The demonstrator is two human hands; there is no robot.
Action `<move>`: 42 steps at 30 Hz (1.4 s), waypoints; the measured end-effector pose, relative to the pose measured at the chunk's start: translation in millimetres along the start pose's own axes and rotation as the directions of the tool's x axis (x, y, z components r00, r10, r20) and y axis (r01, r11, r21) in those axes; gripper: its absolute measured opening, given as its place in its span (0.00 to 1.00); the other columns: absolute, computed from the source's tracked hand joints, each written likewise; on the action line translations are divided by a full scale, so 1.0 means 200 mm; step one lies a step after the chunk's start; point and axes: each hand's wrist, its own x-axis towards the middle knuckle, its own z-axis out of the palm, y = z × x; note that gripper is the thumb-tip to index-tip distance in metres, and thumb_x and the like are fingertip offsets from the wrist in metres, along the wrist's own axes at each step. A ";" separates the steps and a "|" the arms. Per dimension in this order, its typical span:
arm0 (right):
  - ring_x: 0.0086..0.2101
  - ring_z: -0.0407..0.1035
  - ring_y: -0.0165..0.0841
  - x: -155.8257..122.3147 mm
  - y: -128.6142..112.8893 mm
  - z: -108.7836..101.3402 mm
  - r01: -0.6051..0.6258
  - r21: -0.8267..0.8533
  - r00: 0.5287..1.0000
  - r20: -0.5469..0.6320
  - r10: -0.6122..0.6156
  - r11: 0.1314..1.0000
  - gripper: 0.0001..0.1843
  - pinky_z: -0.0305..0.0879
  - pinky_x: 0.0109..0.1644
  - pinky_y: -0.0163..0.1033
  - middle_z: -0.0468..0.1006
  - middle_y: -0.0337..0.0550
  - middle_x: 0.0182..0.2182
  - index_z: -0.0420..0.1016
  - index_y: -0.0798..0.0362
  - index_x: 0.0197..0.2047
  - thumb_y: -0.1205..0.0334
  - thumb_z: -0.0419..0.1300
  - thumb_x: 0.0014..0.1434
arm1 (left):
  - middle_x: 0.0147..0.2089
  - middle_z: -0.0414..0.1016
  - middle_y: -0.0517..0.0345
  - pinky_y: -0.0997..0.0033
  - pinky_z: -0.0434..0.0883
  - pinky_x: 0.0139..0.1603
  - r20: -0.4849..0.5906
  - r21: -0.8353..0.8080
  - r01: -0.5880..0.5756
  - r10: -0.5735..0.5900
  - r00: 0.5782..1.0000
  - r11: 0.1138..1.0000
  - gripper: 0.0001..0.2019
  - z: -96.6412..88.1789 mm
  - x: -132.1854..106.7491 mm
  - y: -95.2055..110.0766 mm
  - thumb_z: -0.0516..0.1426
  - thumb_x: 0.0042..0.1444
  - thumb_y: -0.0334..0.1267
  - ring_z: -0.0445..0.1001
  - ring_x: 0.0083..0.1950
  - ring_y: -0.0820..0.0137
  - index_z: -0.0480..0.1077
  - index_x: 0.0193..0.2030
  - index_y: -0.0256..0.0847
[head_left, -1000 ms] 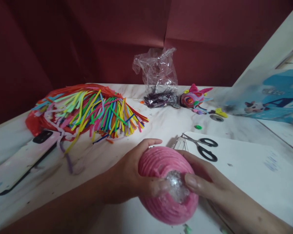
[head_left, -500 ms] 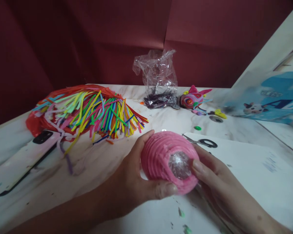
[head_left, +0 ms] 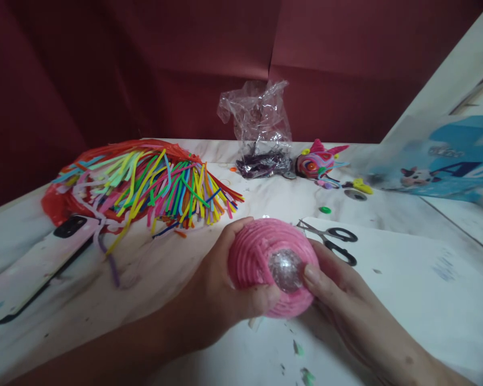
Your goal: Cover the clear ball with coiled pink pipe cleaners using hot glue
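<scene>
Between my two hands is a round ball wrapped in pink pipe cleaners [head_left: 245, 262], with a bare, shiny clear patch [head_left: 286, 271] facing me. My left hand [head_left: 225, 295] grips its left side, the thumb lying across the front. My right hand [head_left: 338, 289] holds the right side, its thumb pressed at the edge of the clear patch and its other fingers partly hidden behind the ball. Scissors with black handles [head_left: 329, 238] lie on the table just beyond my right hand.
A heap of colourful pipe cleaners [head_left: 173, 187] spreads at the left beside a phone [head_left: 36, 268]. Behind are a clear plastic bag [head_left: 263, 134] with dark contents and a colourful crafted figure [head_left: 316, 161]. A blue package [head_left: 459, 161] and white paper [head_left: 410, 289] lie right.
The pink ball and both hands have shifted slightly left, and the ball has turned a little. My left thumb is nearer the clear patch. More of the scissors shows.
</scene>
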 end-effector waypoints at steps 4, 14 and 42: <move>0.44 0.70 0.35 0.00 0.00 0.01 0.028 -0.007 0.999 0.021 -0.028 1.000 0.24 0.70 0.48 0.37 0.72 0.48 0.49 0.66 0.52 0.55 0.46 0.58 0.62 | 0.51 0.73 0.57 0.65 0.69 0.51 -0.027 0.005 -0.042 0.042 0.999 0.999 0.32 0.00 -0.01 -0.01 0.67 0.43 0.37 0.71 0.52 0.61 0.60 0.56 0.45; 0.50 0.69 0.34 -0.04 -0.04 -0.01 0.137 -0.323 0.989 -0.010 -0.148 0.936 0.24 0.73 0.49 0.33 0.68 0.43 0.56 0.61 0.42 0.60 0.49 0.57 0.63 | 0.56 0.68 0.58 0.61 0.65 0.57 -0.040 0.239 -0.049 0.060 0.997 0.970 0.37 -0.03 -0.04 0.01 0.67 0.40 0.35 0.66 0.57 0.58 0.59 0.58 0.49; 0.54 0.64 0.35 -0.09 -0.07 0.00 0.507 -0.719 0.818 0.229 -0.527 0.476 0.09 0.65 0.53 0.39 0.66 0.41 0.56 0.69 0.49 0.42 0.71 0.52 0.63 | 0.52 0.71 0.53 0.56 0.70 0.48 0.098 0.327 0.088 -0.127 0.987 0.941 0.33 -0.02 -0.05 0.02 0.67 0.39 0.35 0.71 0.50 0.55 0.65 0.55 0.46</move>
